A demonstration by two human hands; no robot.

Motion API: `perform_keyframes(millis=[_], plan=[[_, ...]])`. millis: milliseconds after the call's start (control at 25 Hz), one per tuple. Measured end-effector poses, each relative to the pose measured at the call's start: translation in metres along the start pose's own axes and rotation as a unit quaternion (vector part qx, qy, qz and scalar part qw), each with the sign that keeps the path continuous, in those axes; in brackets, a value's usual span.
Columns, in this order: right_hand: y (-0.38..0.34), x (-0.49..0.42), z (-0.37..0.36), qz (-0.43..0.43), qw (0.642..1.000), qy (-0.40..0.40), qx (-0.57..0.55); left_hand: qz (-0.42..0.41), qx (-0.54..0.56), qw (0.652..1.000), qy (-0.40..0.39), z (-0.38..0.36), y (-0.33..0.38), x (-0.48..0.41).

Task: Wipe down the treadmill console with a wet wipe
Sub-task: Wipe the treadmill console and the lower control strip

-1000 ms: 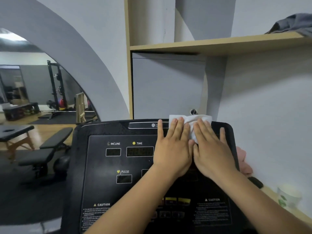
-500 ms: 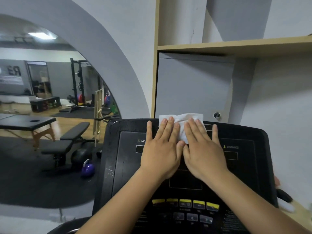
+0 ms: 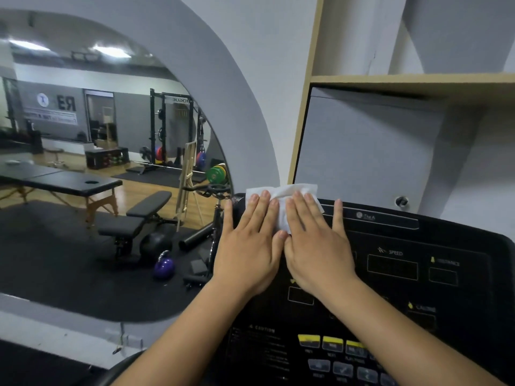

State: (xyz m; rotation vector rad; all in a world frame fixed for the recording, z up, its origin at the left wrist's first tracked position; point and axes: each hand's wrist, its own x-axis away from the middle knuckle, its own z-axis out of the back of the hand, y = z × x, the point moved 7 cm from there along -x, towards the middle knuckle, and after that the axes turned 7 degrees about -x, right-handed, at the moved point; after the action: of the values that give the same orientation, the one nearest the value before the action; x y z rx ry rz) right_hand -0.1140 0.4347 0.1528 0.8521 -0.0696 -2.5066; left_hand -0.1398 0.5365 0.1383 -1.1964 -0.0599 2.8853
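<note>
Head view: white crumpled wet wipe lies at upper left corner of black treadmill console, long axis running left-right along console's top edge, upper margin poking past fingertips. Wipe looks thin, creased, partly hidden under hands. Left hand and right hand side by side, touching, fingers straight, palms pressing wipe flat onto console. Console panel shows SPEED label, dark display windows, yellow buttons below. Arched wall mirror at left.

I see soft indoor light, and ceiling lamps glare in the mirror. The wide lens bends the edges; the console print is blurred.
</note>
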Motion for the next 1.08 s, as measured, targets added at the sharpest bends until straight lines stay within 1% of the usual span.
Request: perform_keyframes(millis=[240, 440, 520, 600, 800, 880, 960, 1080], plan=[[-0.04, -0.018, -0.007, 0.029, 1.0, 0.002, 0.007, 0.047, 0.005, 0.999, -0.004, -0.002, -0.037, 0.011], [-0.062, 0.005, -0.018, 0.063, 0.998, -0.012, 0.005, 0.033, 0.025, 0.999, -0.016, -0.007, -0.042, 0.04], [-0.061, 0.022, -0.02, 0.063, 0.998, -0.016, -0.014, 0.029, 0.054, 0.998, -0.02, -0.008, -0.038, 0.056], [-0.053, 0.026, -0.015, 0.045, 0.999, -0.011, -0.026, 0.033, 0.062, 0.997, -0.022, -0.007, -0.038, 0.058], [-0.043, -0.004, -0.002, 0.007, 1.0, -0.002, -0.014, 0.037, 0.058, 0.998, 0.002, 0.004, -0.037, 0.007], [-0.044, 0.0, -0.002, 0.01, 1.0, 0.002, -0.027, 0.041, 0.077, 0.996, -0.008, 0.003, -0.035, 0.009], [-0.045, 0.017, -0.006, 0.024, 0.999, 0.014, -0.041, 0.035, 0.09, 0.995, -0.021, 0.002, -0.031, 0.03], [-0.046, 0.038, -0.015, 0.055, 0.997, 0.01, -0.045, 0.034, 0.076, 0.996, -0.041, 0.001, -0.026, 0.064]])
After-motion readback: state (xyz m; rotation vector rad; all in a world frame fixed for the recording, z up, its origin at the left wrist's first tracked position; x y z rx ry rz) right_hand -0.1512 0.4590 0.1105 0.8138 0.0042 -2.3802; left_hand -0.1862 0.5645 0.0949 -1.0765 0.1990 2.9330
